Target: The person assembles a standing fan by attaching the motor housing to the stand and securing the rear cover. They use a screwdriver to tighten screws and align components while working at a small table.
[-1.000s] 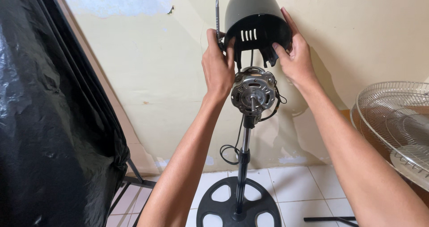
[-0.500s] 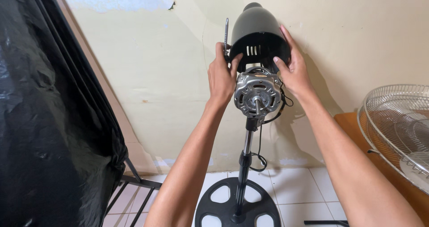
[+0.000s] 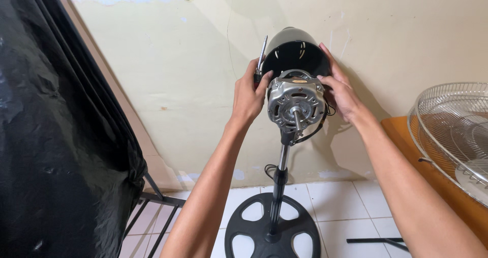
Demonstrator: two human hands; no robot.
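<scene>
A bare silver fan motor (image 3: 295, 103) with its shaft pointing at me sits on top of a black stand pole (image 3: 278, 187) that rises from a round black base (image 3: 272, 232). A black domed rear motor cover (image 3: 297, 52) sits over the back of the motor. My left hand (image 3: 249, 95) grips the cover's left edge and also pinches a thin tool with a metal shaft (image 3: 262, 52) that sticks up. My right hand (image 3: 339, 87) holds the cover's right side.
A cream wall stands close behind the fan. A black plastic sheet (image 3: 56, 126) hangs at the left over a dark metal frame (image 3: 155, 202). A wire fan grille (image 3: 452, 131) lies on an orange surface (image 3: 447, 187) at the right. A black rod (image 3: 376, 240) lies on the white floor tiles.
Both hands have brought the black cover down and forward over the back of the motor. The view has tilted so the motor now faces me.
</scene>
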